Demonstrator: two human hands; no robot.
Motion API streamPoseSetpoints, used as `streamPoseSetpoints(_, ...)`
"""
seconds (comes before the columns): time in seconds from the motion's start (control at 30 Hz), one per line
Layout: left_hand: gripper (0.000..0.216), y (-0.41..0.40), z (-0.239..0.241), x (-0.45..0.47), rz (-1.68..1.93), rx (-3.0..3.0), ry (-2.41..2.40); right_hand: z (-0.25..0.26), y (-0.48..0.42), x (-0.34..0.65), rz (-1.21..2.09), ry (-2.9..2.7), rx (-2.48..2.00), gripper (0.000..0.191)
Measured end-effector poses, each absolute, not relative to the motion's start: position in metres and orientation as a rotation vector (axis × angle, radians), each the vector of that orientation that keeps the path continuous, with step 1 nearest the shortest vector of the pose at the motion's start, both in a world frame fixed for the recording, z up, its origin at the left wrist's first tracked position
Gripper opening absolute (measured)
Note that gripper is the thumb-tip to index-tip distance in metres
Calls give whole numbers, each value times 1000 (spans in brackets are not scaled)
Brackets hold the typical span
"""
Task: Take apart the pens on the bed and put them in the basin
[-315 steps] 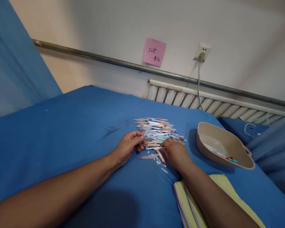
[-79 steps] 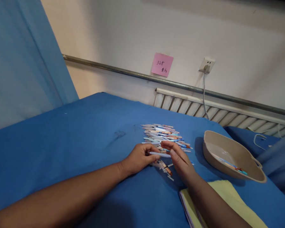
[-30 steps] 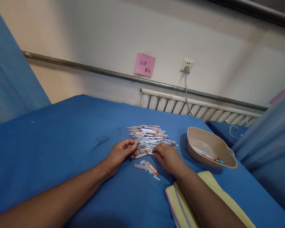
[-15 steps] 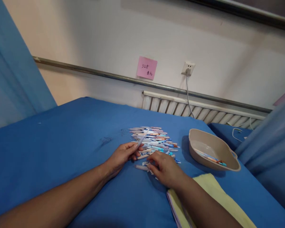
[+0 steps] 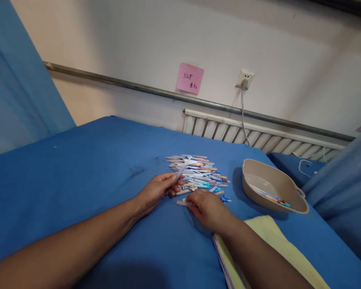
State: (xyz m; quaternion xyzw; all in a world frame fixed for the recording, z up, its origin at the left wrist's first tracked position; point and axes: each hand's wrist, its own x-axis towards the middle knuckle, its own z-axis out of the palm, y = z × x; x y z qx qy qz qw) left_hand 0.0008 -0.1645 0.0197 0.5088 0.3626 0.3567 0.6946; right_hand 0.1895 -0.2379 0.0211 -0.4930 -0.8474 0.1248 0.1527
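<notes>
A pale lilac pen (image 5: 183,168) is pinched between the thumb and fingers of my left hand (image 5: 160,188), tilted up and to the right with a white tip. My right hand (image 5: 209,208) is low over the bed, its fingers drawn together over small pieces that they mostly hide. A light pen barrel (image 5: 182,203) lies just left of those fingertips. Beyond both hands, many pens and pen parts (image 5: 202,174) in white, grey, blue, teal and orange lie side by side. Several blue caps or clips (image 5: 225,199) are to the right of my right hand.
On the right stands a beige plastic basin (image 5: 249,170) with several pens (image 5: 267,195) in it. A folded yellow cloth (image 5: 270,233) lies under my right forearm. The blue sheet (image 5: 78,180) reaches the wall with its radiator (image 5: 209,128). Blue curtains hang at both sides.
My right hand's fingers have come down and closed over the small pieces by the loose barrel. The left hand still holds the lilac pen. The view has tilted slightly.
</notes>
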Motion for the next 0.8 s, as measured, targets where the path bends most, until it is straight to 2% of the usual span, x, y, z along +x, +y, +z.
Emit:
streamPoseSetpoints(0.17,33,-164,20,1,786,1155,802,18,-230,207,463,-2263,-1445,17)
streamPoseSetpoints(0.33,34,-164,21,1,786,1158,811,8,-218,228,864,-1938,-1484,18)
streamPoseSetpoints(0.4,34,-164,22,1,783,1156,813,5,-216,232,919,-1882,-1466,19)
streamPoseSetpoints(0.67,30,-164,26,2,791,1148,845,17,-214,245,798,-1817,-1574,24)
streamPoseSetpoints(0.8,28,-161,26,2,784,1154,866,30,-213,270,569,-1807,-1781,23)
